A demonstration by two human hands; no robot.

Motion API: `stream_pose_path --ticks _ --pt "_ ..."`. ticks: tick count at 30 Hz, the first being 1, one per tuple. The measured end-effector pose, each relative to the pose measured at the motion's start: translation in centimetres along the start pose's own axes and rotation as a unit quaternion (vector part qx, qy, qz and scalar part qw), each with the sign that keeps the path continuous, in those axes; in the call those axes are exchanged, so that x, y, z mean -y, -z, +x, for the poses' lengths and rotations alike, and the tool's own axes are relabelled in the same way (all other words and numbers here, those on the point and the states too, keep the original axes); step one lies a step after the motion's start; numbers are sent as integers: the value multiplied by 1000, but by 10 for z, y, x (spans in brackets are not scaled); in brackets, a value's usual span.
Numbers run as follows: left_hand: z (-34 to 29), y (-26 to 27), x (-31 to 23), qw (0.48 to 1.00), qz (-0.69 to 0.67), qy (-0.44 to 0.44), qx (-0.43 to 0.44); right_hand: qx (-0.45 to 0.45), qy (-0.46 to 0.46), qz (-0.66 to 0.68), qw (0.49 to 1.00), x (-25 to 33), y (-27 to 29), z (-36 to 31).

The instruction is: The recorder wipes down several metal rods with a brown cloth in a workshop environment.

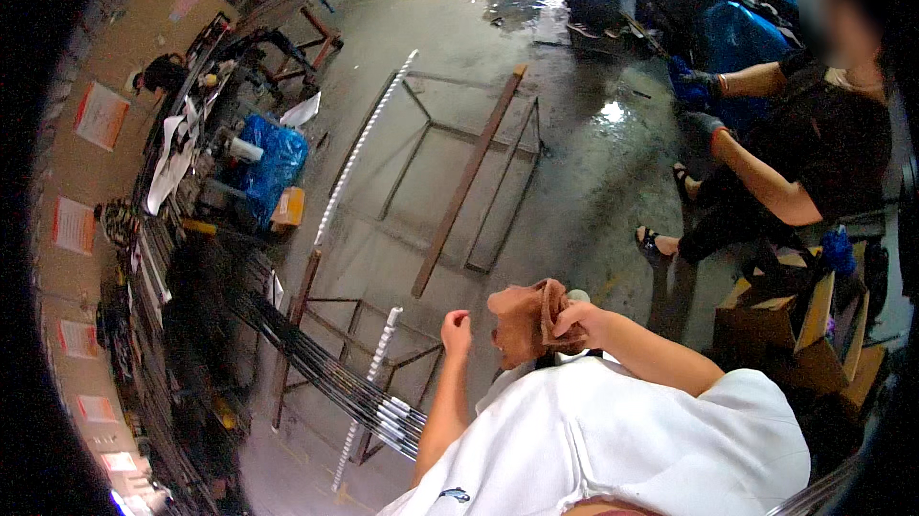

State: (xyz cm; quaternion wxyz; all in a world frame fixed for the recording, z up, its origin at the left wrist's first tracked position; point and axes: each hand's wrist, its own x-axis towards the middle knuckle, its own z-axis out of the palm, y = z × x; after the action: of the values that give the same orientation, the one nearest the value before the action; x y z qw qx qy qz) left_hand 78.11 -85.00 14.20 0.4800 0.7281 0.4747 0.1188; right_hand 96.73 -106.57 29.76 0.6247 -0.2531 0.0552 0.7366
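Soft brown cloth (523,325), crumpled and thickly folded at its near edge, just in front of the white shirt (613,420). Gathered edge of the cloth pinched between thumb and bent fingers of the right hand (581,323); left hand (458,329) apart from it, fingers curled into a loose fist. Beyond, on grey concrete floor (584,219): thin-tubed metal frame (429,123), straight brown bar (469,181), white ridged strip (369,140). At left, bundle of slender dark rods (316,350) crossing beside the left forearm. At right, open cardboard box (766,315) and seated co-worker (823,147) in gloves.
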Motion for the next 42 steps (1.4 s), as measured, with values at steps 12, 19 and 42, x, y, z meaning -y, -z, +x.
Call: stream_pose_path --ticks 12,19,42 --pt "50 -127 -181 927 -257 37 270 -22 45 -33 998 43 24 -46" --pt "56 -189 -262 874 -377 69 299 30 101 31 994 70 54 -76" --pt "128 -293 -410 725 -663 17 185 34 203 83 975 108 62 -121"
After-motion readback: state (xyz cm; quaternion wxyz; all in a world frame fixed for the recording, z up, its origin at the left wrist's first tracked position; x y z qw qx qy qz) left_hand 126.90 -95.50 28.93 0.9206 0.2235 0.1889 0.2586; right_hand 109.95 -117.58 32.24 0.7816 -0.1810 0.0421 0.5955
